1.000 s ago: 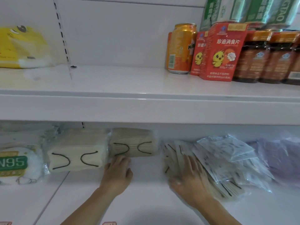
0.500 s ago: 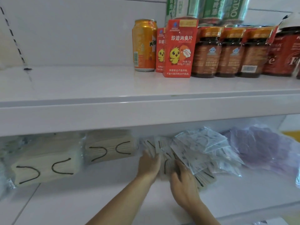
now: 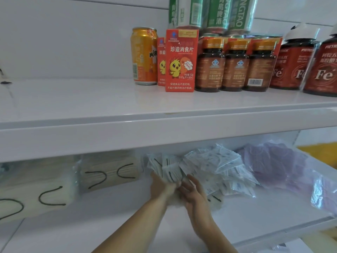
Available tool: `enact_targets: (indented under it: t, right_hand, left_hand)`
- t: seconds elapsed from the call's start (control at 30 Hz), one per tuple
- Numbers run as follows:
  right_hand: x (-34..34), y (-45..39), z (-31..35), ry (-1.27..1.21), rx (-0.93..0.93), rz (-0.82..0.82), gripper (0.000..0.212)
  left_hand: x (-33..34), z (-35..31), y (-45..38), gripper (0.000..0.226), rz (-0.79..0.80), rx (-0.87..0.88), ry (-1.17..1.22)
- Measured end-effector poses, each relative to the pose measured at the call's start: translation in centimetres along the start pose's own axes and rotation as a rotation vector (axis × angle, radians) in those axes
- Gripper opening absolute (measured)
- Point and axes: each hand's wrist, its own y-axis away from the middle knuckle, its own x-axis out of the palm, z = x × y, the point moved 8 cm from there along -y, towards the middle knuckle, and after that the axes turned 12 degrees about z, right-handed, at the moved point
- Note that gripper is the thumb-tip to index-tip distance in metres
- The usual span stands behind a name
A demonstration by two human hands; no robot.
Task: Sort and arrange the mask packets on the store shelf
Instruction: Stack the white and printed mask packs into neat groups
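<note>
- Head view: both hands are in on the lower shelf, working at the left end of a loose heap of clear mask packets.
- The left hand holds a small upright bundle of packets from its left side. Its fingers look curled round the bundle, though the packets hide most of them.
- The right hand lies just beside it, palm toward the bundle, fingers straight and slightly spread, pressing against the packets rather than pinching any.
- To the left, well apart from the hands, two stacks of tan masks sit in clear wrap. To the right of the heap lies a purple bag of masks.
- The upper shelf carries an orange can, red boxes and brown bottles, none of them part of this job.
- What could go wrong, as I judge it: the packets are slick film and lie fanned at many angles, so squaring the bundle with a loose hold may let some slide out and scatter.
- The rest of the heap leans toward the right; pulling packets from its left end could make it slump onto the purple bag and mix the two kinds.
- The upper shelf hangs low over the hands, so lifting the bundle high could knock it against that edge.
</note>
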Motion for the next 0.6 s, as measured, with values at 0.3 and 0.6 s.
enact_targets:
  t: [0.3, 0.6]
  right_hand:
    - [-0.1, 3.6, 3.3, 0.245, -0.133, -0.086, 0.034]
    - [-3.2, 5.9, 3.8, 0.676, -0.226, -0.333, 0.032]
  left_hand:
    - [-0.7, 0.3, 0.3, 0.118, -0.031, -0.020, 0.146]
    - [1.1, -0.2, -0.6, 0.132, -0.067, -0.012, 0.130]
